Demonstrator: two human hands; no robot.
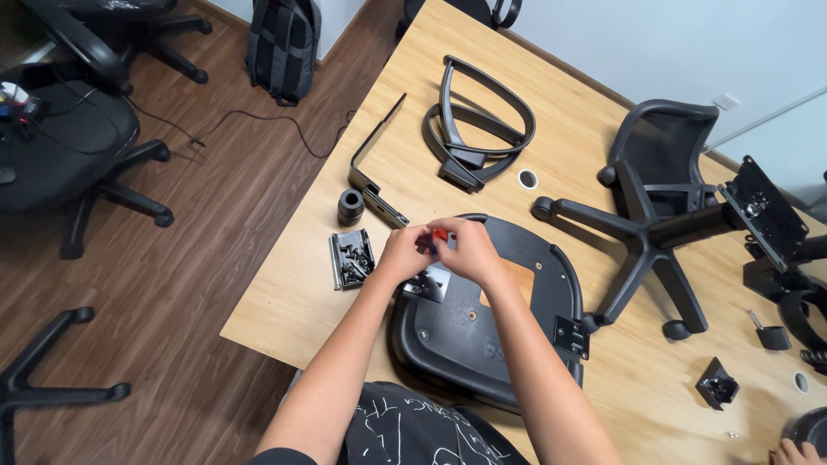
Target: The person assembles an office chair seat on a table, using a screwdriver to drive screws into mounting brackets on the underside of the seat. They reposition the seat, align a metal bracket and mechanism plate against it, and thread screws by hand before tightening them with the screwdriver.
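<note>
My left hand (pixel 401 252) and my right hand (pixel 468 250) meet over the upturned black chair seat (pixel 482 331) on the wooden table (pixel 284 293). Together they pinch a small red-handled tool (pixel 439 233) between their fingertips. Just below the hands a silver metal bracket (pixel 431 282) sits on the seat's left edge. A small open box of black screws (pixel 351 257) lies on the table left of my left hand.
Two black armrest loops (pixel 478 125), a long L-shaped bracket (pixel 375 164) and a black cylinder (pixel 351 207) lie further back. A five-star wheeled base (pixel 642 245) with tilt plate (pixel 762 215) lies to the right. Another person's fingers (pixel 797 451) show bottom right. Office chairs and a backpack (pixel 282 43) stand on the floor.
</note>
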